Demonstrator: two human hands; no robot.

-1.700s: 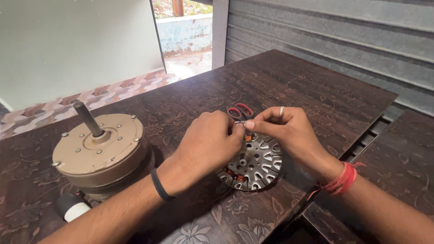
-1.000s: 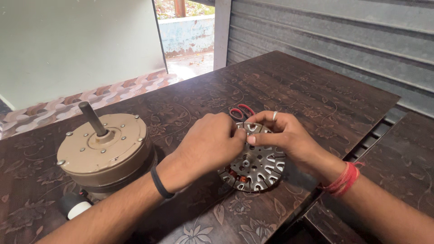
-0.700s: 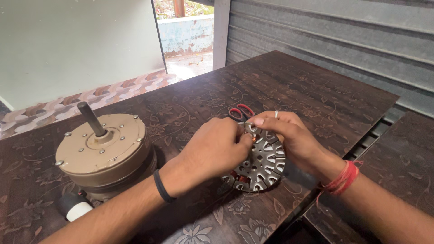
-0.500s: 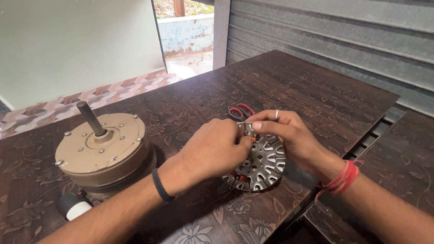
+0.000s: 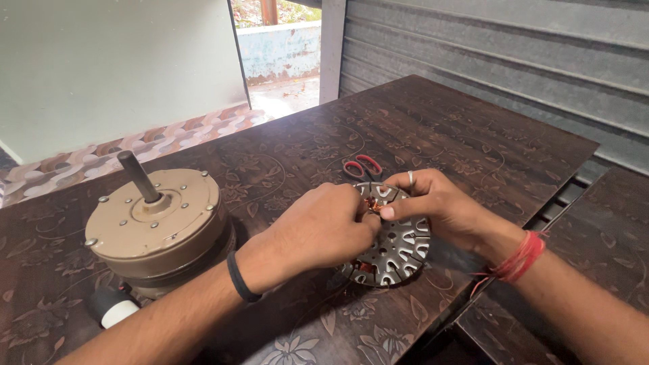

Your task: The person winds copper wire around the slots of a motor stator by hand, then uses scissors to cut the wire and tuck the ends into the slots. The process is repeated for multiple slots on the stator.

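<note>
A round grey slotted metal core (image 5: 395, 253) with copper wire windings lies tilted on the dark patterned table (image 5: 446, 128). My left hand (image 5: 318, 230) rests over its left side, fingertips pinching at copper wire near the top. My right hand (image 5: 439, 206), with a ring and a red thread on the wrist, meets it from the right, thumb and fingers pinching at the same spot on the core's upper rim. Red-handled scissors (image 5: 362, 167) lie just beyond the core.
A beige round motor housing (image 5: 159, 226) with an upright shaft stands at the left. A small black-and-white cylinder (image 5: 111, 307) lies in front of it. A gap (image 5: 541, 216) separates this table from another at the right. A corrugated metal shutter lies behind.
The core has tipped and turned slightly under my hands. My fingers have shifted along its upper rim, staying pinched together at the wire.
</note>
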